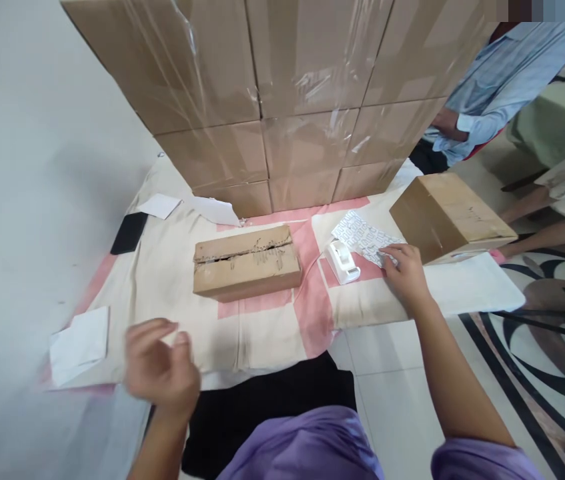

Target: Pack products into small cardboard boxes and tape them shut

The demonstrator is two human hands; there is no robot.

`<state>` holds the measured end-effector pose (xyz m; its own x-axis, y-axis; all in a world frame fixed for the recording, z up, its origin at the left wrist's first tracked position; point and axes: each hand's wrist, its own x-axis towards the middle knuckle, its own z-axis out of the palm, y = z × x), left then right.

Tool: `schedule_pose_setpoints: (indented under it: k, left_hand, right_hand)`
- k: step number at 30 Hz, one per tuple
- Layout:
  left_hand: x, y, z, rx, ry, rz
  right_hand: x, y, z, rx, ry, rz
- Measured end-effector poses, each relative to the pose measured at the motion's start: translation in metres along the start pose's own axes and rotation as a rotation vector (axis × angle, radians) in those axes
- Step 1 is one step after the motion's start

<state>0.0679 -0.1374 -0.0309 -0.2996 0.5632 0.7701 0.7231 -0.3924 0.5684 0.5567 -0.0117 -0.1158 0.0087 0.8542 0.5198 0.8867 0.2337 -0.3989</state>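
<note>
My left hand (162, 363) is raised over the front left of the cloth-covered table, a little blurred. Its fingers curl loosely, with the thumb apart and nothing visible between them. My right hand (405, 277) pinches the near right edge of a white sheet of paper with a blue-grey pattern (357, 230). Just left of that hand stands a white tape dispenser (343, 263), close against the paper. Between my hands lies a small brown cardboard box (247, 267), its top seam ragged and torn, touched by neither hand.
Stacked cartons (307, 140) under clear wrap rise behind the table. A larger cardboard box (455, 217) stands at the right, with another person's arm (537, 230) beside it. A black phone-like object (129, 233) and white papers (79, 343) lie left. Someone in a blue shirt (502, 80) is behind.
</note>
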Motion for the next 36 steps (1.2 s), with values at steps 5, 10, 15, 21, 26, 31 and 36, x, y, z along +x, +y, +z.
schedule_pose_setpoints:
  k: [5, 10, 15, 21, 26, 31, 36]
  left_hand:
    - [-0.039, 0.017, 0.066, -0.091, -0.221, 0.195]
    - [-0.045, 0.043, 0.112, -0.183, -0.439, 0.326]
    - [-0.045, 0.058, 0.156, -0.304, -0.56, 0.456]
    - [-0.061, 0.049, 0.206, -0.374, -0.74, 0.509]
    - [-0.066, 0.042, 0.216, -0.363, -0.97, 0.432]
    - [-0.068, 0.041, 0.214, -0.359, -1.054, 0.375]
    - [-0.071, 0.04, 0.213, -0.333, -1.098, 0.35]
  right_hand:
    - [0.024, 0.013, 0.015, -0.005, -0.134, -0.061]
    - [0.031, 0.016, 0.026, -0.046, -0.124, 0.033]
    - [0.025, 0.011, 0.026, -0.03, -0.07, 0.161]
    - [0.026, 0.002, 0.016, -0.023, -0.059, 0.183]
    - [0.05, -0.013, 0.018, -0.04, -0.139, 0.11]
    - [0.089, -0.025, 0.047, -0.109, -0.296, 0.128]
    - [0.1, -0.023, 0.073, -0.148, -0.316, 0.151]
